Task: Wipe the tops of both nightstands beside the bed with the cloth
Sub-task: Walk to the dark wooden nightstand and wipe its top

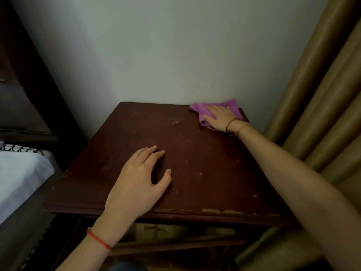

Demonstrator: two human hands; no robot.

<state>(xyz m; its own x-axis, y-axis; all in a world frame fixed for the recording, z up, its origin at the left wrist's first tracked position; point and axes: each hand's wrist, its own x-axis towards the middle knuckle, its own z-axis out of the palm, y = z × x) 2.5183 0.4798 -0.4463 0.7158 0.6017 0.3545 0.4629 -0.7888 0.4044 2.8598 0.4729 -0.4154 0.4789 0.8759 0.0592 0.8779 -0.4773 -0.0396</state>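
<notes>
A dark red-brown wooden nightstand [195, 159] fills the middle of the view, its top scratched and chipped along the front edge. A purple cloth [203, 109] lies at the far right corner of the top, against the wall. My right hand [219, 118] presses flat on the cloth with straight fingers, a gold bangle on the wrist. My left hand [140, 178] rests flat on the bare top near the front, fingers spread, a red string on the wrist.
A white wall [156, 55] stands behind the nightstand. Tan curtain folds [322, 114] hang close along the right side. A bed with a white sheet [21, 178] and a dark headboard [29, 85] lies on the left. Below the top is an open shelf.
</notes>
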